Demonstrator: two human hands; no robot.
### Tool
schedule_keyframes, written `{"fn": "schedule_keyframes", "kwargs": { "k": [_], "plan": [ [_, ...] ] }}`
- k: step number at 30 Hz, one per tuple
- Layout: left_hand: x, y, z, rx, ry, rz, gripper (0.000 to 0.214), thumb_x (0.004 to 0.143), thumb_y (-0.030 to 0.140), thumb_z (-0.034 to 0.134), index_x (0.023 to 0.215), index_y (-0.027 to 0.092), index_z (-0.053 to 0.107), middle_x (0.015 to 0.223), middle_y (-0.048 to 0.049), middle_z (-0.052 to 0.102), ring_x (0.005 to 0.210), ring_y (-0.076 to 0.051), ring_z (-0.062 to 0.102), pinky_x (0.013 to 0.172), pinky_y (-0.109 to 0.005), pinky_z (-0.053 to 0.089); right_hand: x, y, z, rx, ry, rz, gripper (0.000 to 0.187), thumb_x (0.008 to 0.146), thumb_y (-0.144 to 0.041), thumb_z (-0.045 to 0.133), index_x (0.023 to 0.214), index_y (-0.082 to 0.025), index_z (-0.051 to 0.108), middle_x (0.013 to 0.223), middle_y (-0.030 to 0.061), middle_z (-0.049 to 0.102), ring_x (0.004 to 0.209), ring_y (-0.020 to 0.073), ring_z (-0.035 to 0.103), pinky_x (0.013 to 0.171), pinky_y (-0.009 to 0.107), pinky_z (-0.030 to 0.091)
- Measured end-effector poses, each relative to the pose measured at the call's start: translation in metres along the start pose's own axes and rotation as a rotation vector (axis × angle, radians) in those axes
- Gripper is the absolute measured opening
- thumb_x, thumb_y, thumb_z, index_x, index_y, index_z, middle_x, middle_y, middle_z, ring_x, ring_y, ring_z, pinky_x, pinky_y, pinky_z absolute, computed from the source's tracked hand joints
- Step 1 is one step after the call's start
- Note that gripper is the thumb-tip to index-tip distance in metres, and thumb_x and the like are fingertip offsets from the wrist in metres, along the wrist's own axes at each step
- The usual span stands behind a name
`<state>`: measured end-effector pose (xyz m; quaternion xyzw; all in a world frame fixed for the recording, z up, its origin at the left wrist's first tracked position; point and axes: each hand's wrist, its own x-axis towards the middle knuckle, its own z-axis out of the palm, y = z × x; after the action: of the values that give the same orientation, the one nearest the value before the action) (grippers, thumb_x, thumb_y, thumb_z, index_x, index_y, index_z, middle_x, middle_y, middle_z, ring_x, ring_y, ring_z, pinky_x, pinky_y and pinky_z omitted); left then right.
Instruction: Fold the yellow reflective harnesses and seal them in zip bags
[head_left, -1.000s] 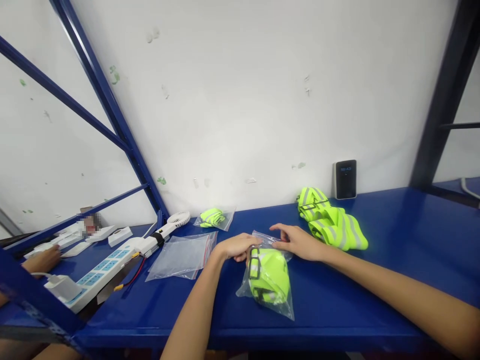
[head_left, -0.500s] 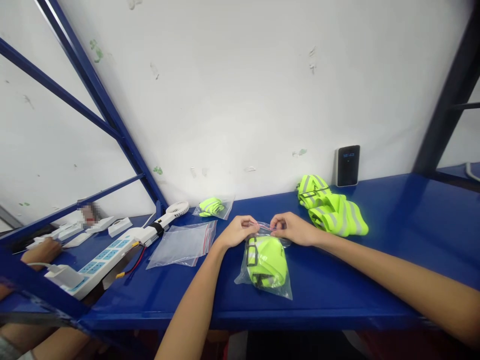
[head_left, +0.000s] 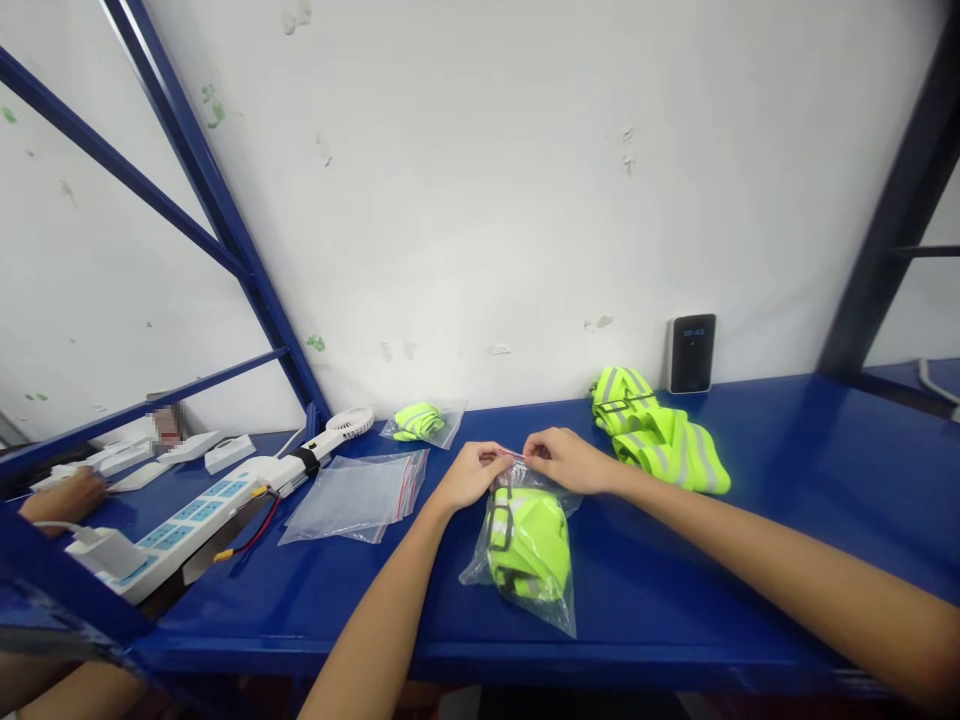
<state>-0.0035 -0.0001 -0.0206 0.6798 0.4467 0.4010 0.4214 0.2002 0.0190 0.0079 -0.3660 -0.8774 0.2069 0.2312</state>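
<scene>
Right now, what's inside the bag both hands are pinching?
Folded neon-yellow vest, grey stripes, black strap, in the clear bag. Left hand and right hand cover the seal; vest's underside hidden.

A clear plastic zip bag (head_left: 517, 590) lies on the blue metal shelf (head_left: 675, 590), its mouth toward the wall. Inside sits a folded neon-yellow reflective vest (head_left: 532, 530).

No legible txt. Only the black device (head_left: 691, 353) at 1 o'clock by the wall shows lit digits, too blurry to read.
</scene>
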Motion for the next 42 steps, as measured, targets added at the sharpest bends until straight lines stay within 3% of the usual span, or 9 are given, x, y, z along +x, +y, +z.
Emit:
{"fn": "schedule_keyframes", "kwargs": {
  "k": [5,10,17,28,42],
  "plan": [
    [0.003,-0.006,-0.003,-0.077,0.046,-0.047,0.023,0.075,0.035,0.065,0.078,0.013,0.060,0.069,-0.0026,0.065,0.057,-0.011,0.056,0.056,-0.023,0.042,0.001,0.001,0.006,0.040,0.021,0.004,0.024,0.082,-0.020,0.048,0.082,-0.018,0.071,0.074,0.0028,0.070,0.067,0.0162,0.060,0.062,0.025,0.038],
    [0.005,-0.009,-0.004,-0.093,0.028,-0.066,0.022,0.072,0.032,0.067,0.079,0.012,0.060,0.067,-0.0022,0.064,0.056,-0.010,0.056,0.055,-0.022,0.043,0.001,0.007,0.013,0.209,-0.007,0.020,0.028,0.084,-0.036,0.052,0.084,-0.016,0.071,0.068,0.0025,0.066,0.062,0.0147,0.055,0.057,0.024,0.037],
    [0.003,0.002,-0.002,-0.061,0.019,-0.118,0.031,0.070,0.038,0.072,0.084,0.011,0.066,0.067,-0.0021,0.062,0.056,-0.010,0.055,0.052,-0.021,0.042,-0.002,0.018,0.019,0.389,0.017,0.047,0.027,0.080,-0.038,0.060,0.080,-0.013,0.072,0.063,0.0012,0.062,0.059,0.0124,0.049,0.056,0.023,0.035],
    [0.000,-0.001,-0.001,-0.043,0.016,-0.031,0.032,0.071,0.041,0.072,0.075,0.011,0.062,0.064,-0.0020,0.061,0.054,-0.009,0.053,0.052,-0.021,0.041,-0.003,0.022,0.024,0.518,-0.010,0.146,0.025,0.066,-0.036,0.073,0.073,-0.013,0.072,0.066,0.0033,0.068,0.062,0.0146,0.055,0.059,0.025,0.041],
    [-0.002,-0.002,0.003,0.114,0.038,0.062,0.029,0.080,0.040,0.062,0.083,0.011,0.064,0.072,-0.0041,0.062,0.062,-0.012,0.054,0.058,-0.022,0.039,-0.008,0.015,0.023,0.542,0.002,0.109,0.025,0.075,-0.036,0.064,0.077,-0.012,0.071,0.059,-0.0003,0.059,0.056,0.0117,0.047,0.055,0.024,0.035]
  ]
}}
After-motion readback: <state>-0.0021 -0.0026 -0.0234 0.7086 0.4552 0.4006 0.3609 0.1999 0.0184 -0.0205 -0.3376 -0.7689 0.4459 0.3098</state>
